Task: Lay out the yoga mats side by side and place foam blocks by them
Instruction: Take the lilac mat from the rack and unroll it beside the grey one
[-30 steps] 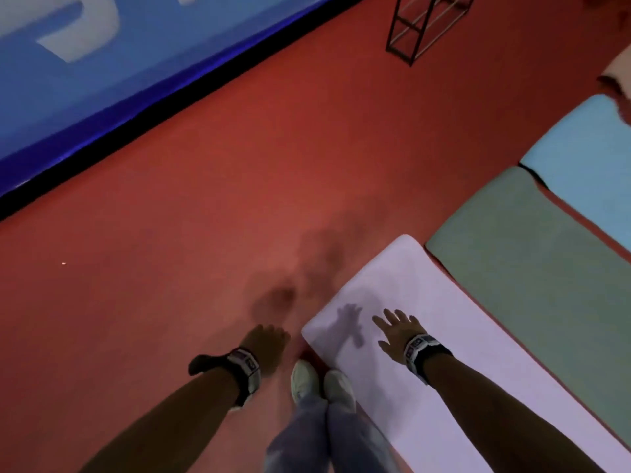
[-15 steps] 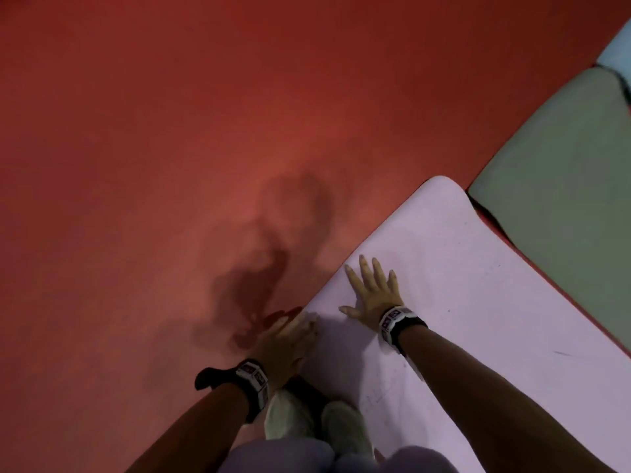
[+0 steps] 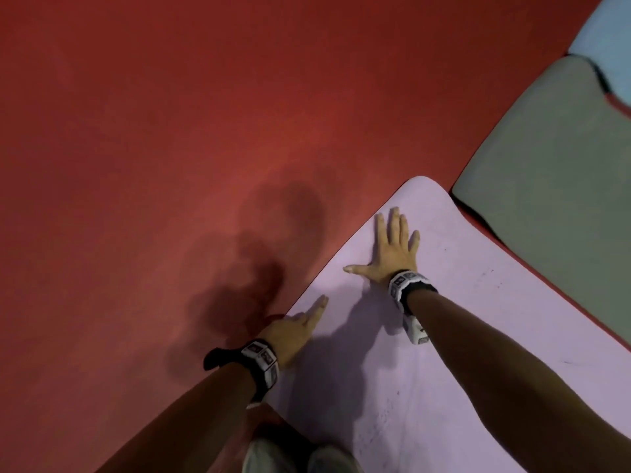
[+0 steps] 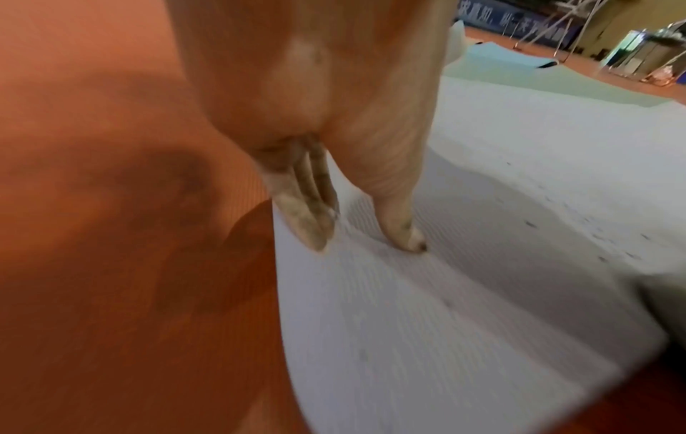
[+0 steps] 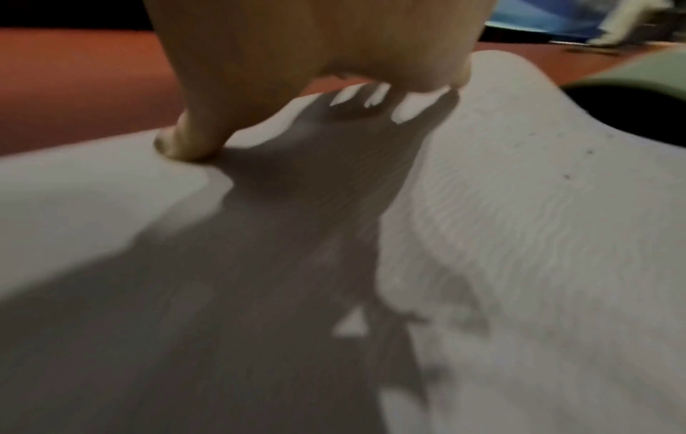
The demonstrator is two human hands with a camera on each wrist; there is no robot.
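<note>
A lilac yoga mat lies unrolled on the red floor, its near corner in front of me. My right hand lies flat on it with fingers spread, close to that rounded corner; the right wrist view shows the thumb pressing into the mat. My left hand rests with straight fingers on the mat's left edge, where fingertips and thumb touch the ribbed surface. A green mat lies beside the lilac one, a light blue mat beyond it. No foam blocks are in view.
Red floor spreads to the left and ahead. My knees and shoes are at the bottom edge, next to the lilac mat. In the left wrist view metal frames and a banner stand far off along the wall.
The view has dropped closer to the floor. My right hand slid forward along the lilac mat toward its corner. My left hand moved from the floor onto the mat's left edge.
</note>
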